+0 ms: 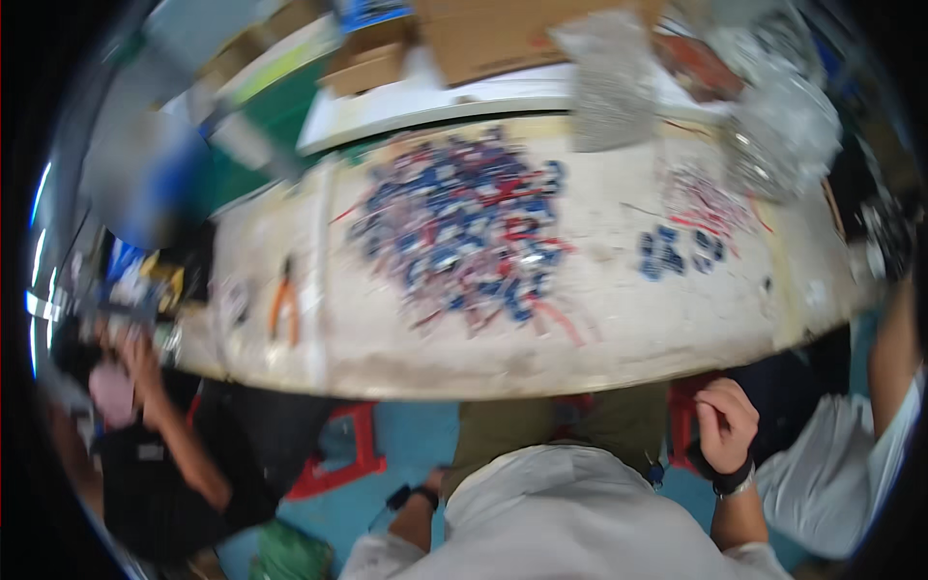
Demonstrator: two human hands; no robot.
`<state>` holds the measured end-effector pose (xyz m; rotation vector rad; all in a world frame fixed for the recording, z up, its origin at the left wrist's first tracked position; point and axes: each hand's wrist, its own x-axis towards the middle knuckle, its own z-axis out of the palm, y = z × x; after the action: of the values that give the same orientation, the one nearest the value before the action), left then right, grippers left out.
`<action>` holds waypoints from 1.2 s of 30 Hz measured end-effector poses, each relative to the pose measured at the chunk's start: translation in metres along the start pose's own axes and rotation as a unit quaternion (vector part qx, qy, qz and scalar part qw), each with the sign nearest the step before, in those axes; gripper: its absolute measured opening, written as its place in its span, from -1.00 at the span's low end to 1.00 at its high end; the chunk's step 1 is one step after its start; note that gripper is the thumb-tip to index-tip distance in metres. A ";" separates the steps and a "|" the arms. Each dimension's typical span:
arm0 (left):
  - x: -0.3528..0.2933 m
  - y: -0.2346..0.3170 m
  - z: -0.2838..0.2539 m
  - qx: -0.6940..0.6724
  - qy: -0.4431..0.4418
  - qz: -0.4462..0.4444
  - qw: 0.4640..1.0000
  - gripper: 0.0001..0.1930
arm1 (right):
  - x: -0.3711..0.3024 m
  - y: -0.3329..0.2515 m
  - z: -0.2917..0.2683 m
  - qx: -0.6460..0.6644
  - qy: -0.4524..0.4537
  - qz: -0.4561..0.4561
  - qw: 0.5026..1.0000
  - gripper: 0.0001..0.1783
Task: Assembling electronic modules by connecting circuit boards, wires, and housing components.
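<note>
My right hand (727, 423) hangs just off the table's near edge, with its fingers curled in and no object showing in them. A dark band circles that wrist. Low beside my left thigh is my left hand (438, 479), mostly hidden by my clothing, so its fingers cannot be made out. Neither hand touches the table (377, 362). On it lies a large heap of small blue pieces with red and pale wires (454, 222), blurred. To the heap's left rest orange-handled pliers (283, 307). Several separate blue pieces (662, 253) lie to the right, near a tangle of red and white wires (704, 203).
Cardboard boxes (522, 43) stand on a white shelf along the back. Clear plastic bags (788, 135) sit at the far right. A co-worker in black (164, 483) is at the left; another person's pale sleeve (822, 474) is at the right. Red stools (362, 435) stand below the table.
</note>
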<state>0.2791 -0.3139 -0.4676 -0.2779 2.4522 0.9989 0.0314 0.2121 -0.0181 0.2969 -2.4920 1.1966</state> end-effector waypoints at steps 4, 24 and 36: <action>0.096 0.066 0.020 -0.050 -0.124 0.042 0.990 -0.60 | 0.021 0.015 0.007 0.007 -0.040 -0.057 0.998 -0.90; 0.143 0.220 -0.042 -0.258 -0.300 -0.100 0.913 -0.58 | 0.045 0.016 0.008 0.069 -0.061 -0.042 0.995 -0.90; 0.102 0.247 -0.082 -0.325 -0.098 -0.300 0.892 -0.61 | -0.247 0.213 0.036 -0.201 -0.361 0.480 0.774 -0.75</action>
<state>0.0744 -0.1959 -0.3187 -1.0240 1.6009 1.4184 0.1765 0.3244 -0.2901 -0.9391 -3.6741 0.8258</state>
